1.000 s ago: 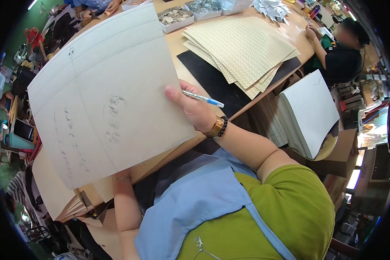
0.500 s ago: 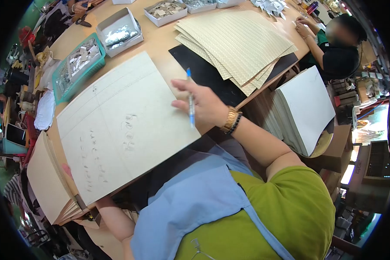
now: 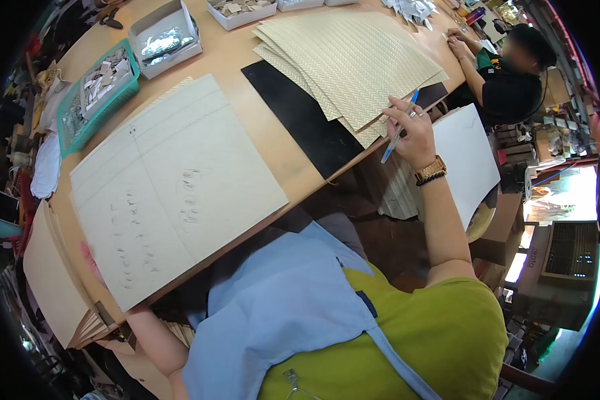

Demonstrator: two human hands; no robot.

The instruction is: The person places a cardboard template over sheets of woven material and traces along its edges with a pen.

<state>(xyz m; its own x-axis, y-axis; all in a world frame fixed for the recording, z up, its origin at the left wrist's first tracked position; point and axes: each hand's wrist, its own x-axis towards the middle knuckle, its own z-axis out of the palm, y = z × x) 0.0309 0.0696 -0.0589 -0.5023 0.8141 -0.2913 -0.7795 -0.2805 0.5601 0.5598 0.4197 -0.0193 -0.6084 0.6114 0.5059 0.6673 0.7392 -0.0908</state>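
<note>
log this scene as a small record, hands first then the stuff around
Left hand: partly hidden beneath the marked card
Right hand: holding a pen
Woven sheets: loosely stacked, partly over a black sheet
White box: open, beside the teal basket
Co-worker: at the table, right side of view

Teal basket (image 3: 110, 115) beside white box (image 3: 175, 61) (shiny packets (image 3: 163, 43) inside); black-clad person (image 3: 513, 90), right.

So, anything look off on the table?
Only minor: the herringbone-patterned sheets are fanned askew, partly over the black sheet, corners misaligned rather than squared up. No spill or damage visible.
</note>
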